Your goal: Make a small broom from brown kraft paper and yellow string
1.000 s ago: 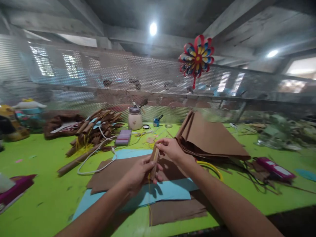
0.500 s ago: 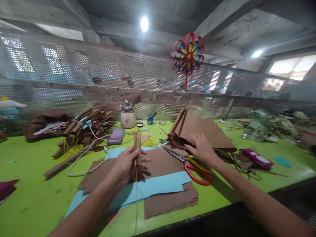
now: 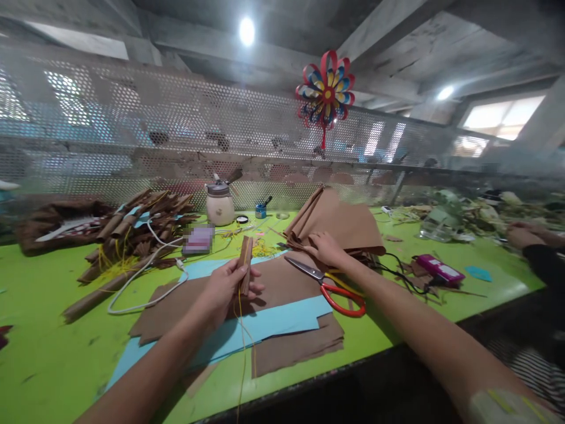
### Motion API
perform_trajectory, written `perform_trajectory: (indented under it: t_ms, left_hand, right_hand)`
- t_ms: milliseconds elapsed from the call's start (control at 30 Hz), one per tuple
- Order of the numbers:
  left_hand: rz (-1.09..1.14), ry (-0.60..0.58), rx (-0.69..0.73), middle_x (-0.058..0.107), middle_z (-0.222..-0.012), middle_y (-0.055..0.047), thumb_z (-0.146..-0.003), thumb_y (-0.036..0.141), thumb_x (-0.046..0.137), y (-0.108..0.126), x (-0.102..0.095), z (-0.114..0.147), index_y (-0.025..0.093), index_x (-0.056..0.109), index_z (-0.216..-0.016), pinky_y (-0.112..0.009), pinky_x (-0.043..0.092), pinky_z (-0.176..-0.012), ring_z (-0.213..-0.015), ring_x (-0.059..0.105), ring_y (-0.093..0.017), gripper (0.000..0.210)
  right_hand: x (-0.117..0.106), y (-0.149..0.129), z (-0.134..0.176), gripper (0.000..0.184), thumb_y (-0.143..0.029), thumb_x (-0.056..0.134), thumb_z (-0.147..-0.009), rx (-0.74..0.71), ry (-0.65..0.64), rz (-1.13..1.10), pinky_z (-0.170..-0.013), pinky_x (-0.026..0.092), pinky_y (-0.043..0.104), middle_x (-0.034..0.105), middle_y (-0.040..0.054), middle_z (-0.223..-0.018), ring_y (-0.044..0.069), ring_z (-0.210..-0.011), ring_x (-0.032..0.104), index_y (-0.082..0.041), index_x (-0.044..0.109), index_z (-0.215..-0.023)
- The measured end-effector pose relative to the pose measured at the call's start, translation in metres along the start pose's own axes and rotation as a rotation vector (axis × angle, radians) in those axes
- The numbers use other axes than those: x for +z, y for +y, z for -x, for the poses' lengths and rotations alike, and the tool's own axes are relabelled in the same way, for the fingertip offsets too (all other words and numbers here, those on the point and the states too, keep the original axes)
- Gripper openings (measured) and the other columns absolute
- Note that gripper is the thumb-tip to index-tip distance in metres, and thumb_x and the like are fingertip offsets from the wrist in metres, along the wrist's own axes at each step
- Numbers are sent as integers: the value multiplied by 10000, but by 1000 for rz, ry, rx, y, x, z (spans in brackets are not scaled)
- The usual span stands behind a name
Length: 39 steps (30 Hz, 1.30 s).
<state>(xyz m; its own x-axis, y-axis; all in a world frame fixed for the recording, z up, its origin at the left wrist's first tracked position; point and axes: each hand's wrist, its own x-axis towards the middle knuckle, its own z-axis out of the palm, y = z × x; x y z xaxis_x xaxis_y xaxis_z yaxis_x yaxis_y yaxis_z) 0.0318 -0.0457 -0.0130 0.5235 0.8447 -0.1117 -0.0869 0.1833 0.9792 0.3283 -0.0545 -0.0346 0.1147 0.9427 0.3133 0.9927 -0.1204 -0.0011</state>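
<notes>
In my left hand [image 3: 223,285] is a narrow bundle of folded brown paper [image 3: 246,265], pinched upright between thumb and fingers. A thin yellow string [image 3: 241,353] hangs from it toward the table's front edge. My right hand [image 3: 325,248] is at the near edge of a larger folded brown paper sheet [image 3: 348,227], fingers curled on its layers; the fingertips are partly hidden. Just below that hand lie red-handled scissors [image 3: 342,299], blades pointing left. Flat brown sheets [image 3: 273,285] and light blue paper strips [image 3: 282,324] lie under and between my hands.
On the left are tied brown paper rolls [image 3: 132,235], a white cable [image 3: 132,311] and a phone [image 3: 198,238]. A lidded jar [image 3: 219,206] and small blue bottle [image 3: 261,210] stand behind. A magenta box [image 3: 440,270] lies right; another person's hand [image 3: 525,235] shows far right.
The view has shifted slightly right. My right hand has drawn nearer the folded paper's left layers, and the paper's right flap has pulled in leftward. My left hand keeps its hold.
</notes>
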Motion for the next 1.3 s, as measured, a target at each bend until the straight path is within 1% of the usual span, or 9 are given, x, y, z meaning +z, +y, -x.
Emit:
perform_trajectory:
  t_ms: [133,233,467,700,833,933,1067,1200,1300]
  left_hand:
    - [18,11,11,645,-775,-57,-792,172,560,4,3,2,138,525,-833,-222,493,-461,-582,646,-149,64]
    - [-1,15,-18,645,-688,-66,-806,186,546,7,3,3,129,529,-834,-218,493,-465,-567,642,-154,66]
    - [18,-44,-83,649,-619,-82,-812,234,541,7,3,4,125,534,-815,-283,521,-484,-490,614,-158,109]
    - [-4,-54,-91,662,-654,-92,-806,226,550,7,4,3,129,536,-846,-266,518,-496,-543,638,-168,106]
    - [-3,-43,-97,655,-634,-74,-798,231,564,10,7,7,128,534,-825,-256,509,-471,-482,613,-147,110]
    - [-5,-22,-96,656,-643,-71,-792,229,575,12,9,8,127,536,-830,-250,510,-474,-497,618,-148,116]
    - [7,1,-56,661,-708,-67,-782,168,581,10,6,4,134,531,-843,-225,503,-470,-577,649,-161,86]
    - [-1,-8,-78,659,-684,-64,-796,154,555,10,6,3,140,520,-839,-222,492,-442,-533,640,-156,57]
    - [-13,-2,-107,659,-674,-64,-806,170,542,10,7,4,140,515,-836,-230,493,-439,-494,627,-149,51]
  right_hand:
    - [4,-10,-22,339,-365,458,-888,16,44,-33,-856,335,320,597,175,-1066,242,-989,500,-81,597,-1011]
    - [-4,-12,-21,327,-350,444,-894,7,83,-76,-808,362,304,629,158,-973,221,-912,533,-83,626,-940]
    - [-44,3,38,290,-256,374,-915,-29,211,-189,-838,376,296,652,110,-961,194,-936,547,-138,636,-953]
    - [-47,18,109,241,-241,460,-856,-70,69,-212,-694,424,279,662,80,-780,186,-743,582,-155,677,-798]
    - [-38,5,134,250,-222,520,-814,-91,19,-237,-761,432,302,642,99,-934,212,-872,559,-171,649,-1022]
    - [-34,-7,142,353,-180,514,-809,-72,23,-321,-846,417,339,615,114,-1049,228,-976,529,-181,593,-1152]
    - [-36,-16,144,315,-205,529,-807,-69,-5,-424,-833,435,334,641,105,-1012,221,-929,568,-175,623,-1106]
    - [-40,-23,145,301,-198,563,-776,-76,-61,-478,-756,462,292,651,80,-915,193,-811,603,-183,651,-1063]
    - [-43,-27,146,311,-167,545,-781,-139,-73,-479,-797,449,291,638,81,-975,195,-880,593,-204,648,-1073]
